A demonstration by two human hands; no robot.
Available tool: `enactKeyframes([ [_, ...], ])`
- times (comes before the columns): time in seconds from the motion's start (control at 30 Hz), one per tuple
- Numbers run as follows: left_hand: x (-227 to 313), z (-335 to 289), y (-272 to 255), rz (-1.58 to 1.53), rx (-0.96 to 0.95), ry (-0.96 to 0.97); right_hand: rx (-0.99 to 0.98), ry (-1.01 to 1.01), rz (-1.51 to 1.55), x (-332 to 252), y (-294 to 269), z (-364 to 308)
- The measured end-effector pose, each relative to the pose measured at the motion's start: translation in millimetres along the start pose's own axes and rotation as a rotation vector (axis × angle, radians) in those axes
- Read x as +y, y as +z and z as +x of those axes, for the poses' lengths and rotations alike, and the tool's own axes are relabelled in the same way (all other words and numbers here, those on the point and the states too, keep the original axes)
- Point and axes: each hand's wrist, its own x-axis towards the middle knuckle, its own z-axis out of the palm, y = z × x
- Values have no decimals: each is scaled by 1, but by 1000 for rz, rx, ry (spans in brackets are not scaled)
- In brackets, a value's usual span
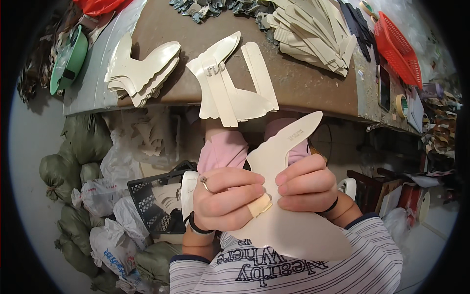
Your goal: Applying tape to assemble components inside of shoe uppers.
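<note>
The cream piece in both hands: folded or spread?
Spread out: the cream piece shows both its narrow arm and broad end, the left hand and right hand holding its middle.

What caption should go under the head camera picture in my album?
A left hand and right hand hold one cream piece beside a brown table with more cream pieces on it.

Paired hands at lower centre of the frame. The bare left hand [227, 200], left of centre, has its fingers bent in a closed grip, tips directed right. The bare right hand [309, 187], right of centre, mirrors it, fingers curled leftward; the fingertips nearly meet. The left forearm [197, 246] and right forearm [346, 211] converge upward from below.
</note>
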Motion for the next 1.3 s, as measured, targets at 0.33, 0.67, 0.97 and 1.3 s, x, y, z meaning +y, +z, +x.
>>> enactKeyframes([
  [0.33,11,-5,1,-164,92,-338,24,-9,49,-2,-1,4],
  [0.67,7,-5,0,-144,86,-276,43,3,85,3,0,3],
  [0.97,11,-6,1,-117,87,-258,89,4,119,6,4,4],
  [1.3,7,-1,3,-121,55,-144,45,10,120,6,4,7],
])
